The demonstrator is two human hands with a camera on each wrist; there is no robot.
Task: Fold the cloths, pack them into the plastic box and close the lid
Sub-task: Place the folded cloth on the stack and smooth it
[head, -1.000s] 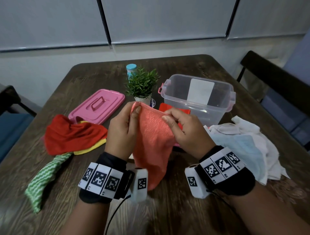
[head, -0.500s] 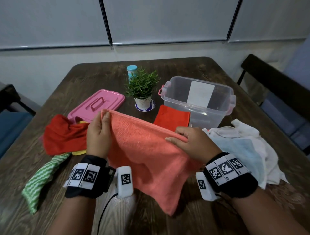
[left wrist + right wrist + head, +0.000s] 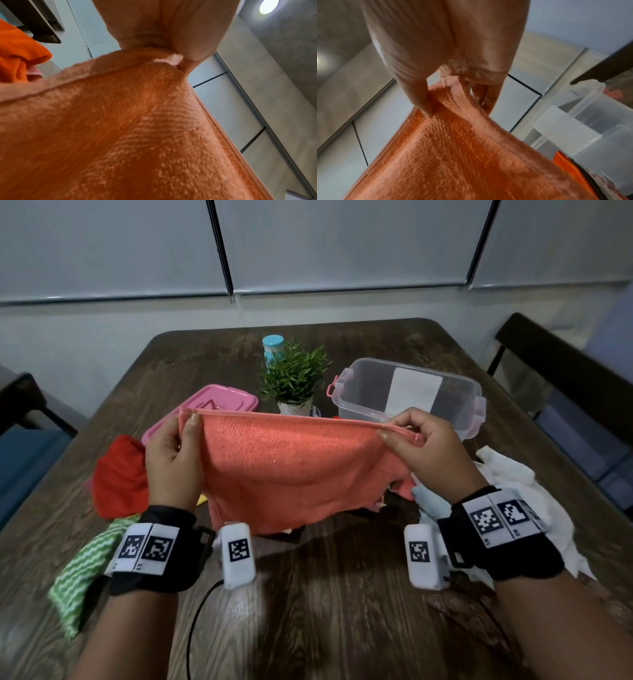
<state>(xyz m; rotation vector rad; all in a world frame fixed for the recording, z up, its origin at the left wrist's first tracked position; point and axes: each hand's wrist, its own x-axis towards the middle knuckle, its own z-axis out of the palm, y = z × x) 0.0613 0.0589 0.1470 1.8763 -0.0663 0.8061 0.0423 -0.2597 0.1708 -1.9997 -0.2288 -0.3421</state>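
Coral cloth (image 3: 291, 470) pinched taut: left hand (image 3: 171, 463); right hand (image 3: 431, 453).

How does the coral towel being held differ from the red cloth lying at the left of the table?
The coral towel is stretched flat in the air, its top corners pinched by the left hand and right hand; the red cloth lies crumpled on the table, untouched. The towel is paler. Neither is folded.

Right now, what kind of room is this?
Probably a dining or meeting room, though I can't be sure: a dark wooden table, a black chair beside it, a small green potted plant in the middle, and pale roller blinds behind.
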